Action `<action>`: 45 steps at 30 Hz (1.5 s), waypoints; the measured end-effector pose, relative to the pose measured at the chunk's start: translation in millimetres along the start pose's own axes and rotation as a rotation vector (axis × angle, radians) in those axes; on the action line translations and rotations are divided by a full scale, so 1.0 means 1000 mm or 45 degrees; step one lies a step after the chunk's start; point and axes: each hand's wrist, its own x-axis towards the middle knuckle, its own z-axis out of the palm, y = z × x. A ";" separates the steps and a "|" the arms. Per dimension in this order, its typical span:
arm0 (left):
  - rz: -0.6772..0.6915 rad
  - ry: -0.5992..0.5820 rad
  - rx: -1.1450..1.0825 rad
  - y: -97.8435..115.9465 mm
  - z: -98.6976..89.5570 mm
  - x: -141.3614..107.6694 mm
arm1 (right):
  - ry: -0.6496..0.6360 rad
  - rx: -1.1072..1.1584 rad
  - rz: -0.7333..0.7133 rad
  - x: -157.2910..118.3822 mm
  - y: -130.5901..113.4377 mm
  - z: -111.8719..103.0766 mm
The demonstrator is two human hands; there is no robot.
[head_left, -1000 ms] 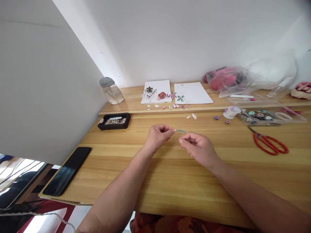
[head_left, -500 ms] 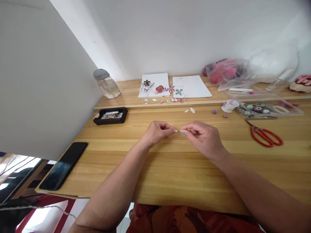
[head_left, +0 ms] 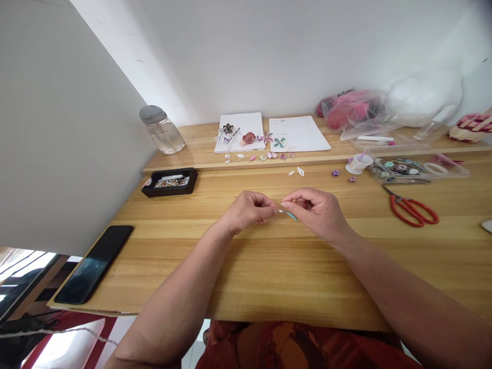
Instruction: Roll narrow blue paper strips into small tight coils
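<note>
One small blue strip [head_left: 291, 215] is over the counter [head_left: 246, 277], between the left hand [head_left: 251, 210] and the right hand [head_left: 317, 210]. The left grip is pinched on its white end, and the blue end slants down near the right thumb. The right grip has thumb and finger close together just beside the strip, but I cannot tell if they pinch anything. Past the hands lie white petals [head_left: 300, 171] and two purple bits [head_left: 335, 173]. A white spool [head_left: 359, 164] is near the bits, next to a clear box [head_left: 457, 172] with lots of little things in it. Red scissors [head_left: 409, 211] lie in front of the box. On the left are a black tray [head_left: 169, 191] of beads and a black phone [head_left: 94, 264]. On the shelf [head_left: 200, 143] at the back, a bottle [head_left: 165, 137] stands, and a red flower [head_left: 249, 138] lies on paper [head_left: 246, 122].
</note>
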 end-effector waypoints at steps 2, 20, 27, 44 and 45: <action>0.000 -0.018 -0.022 -0.001 0.000 0.000 | -0.009 0.043 0.016 0.000 -0.001 0.000; -0.034 0.202 -0.136 0.000 0.002 0.004 | 0.001 -0.250 -0.141 -0.009 -0.011 0.003; -0.037 0.191 -0.274 0.001 0.002 0.005 | -0.063 -0.399 -0.364 -0.012 -0.006 0.005; 0.040 0.192 -0.061 -0.005 0.001 0.005 | 0.024 -0.365 -0.283 -0.010 -0.011 0.000; 0.040 0.187 -0.049 -0.006 0.001 0.005 | 0.023 -0.361 -0.278 -0.010 -0.011 -0.001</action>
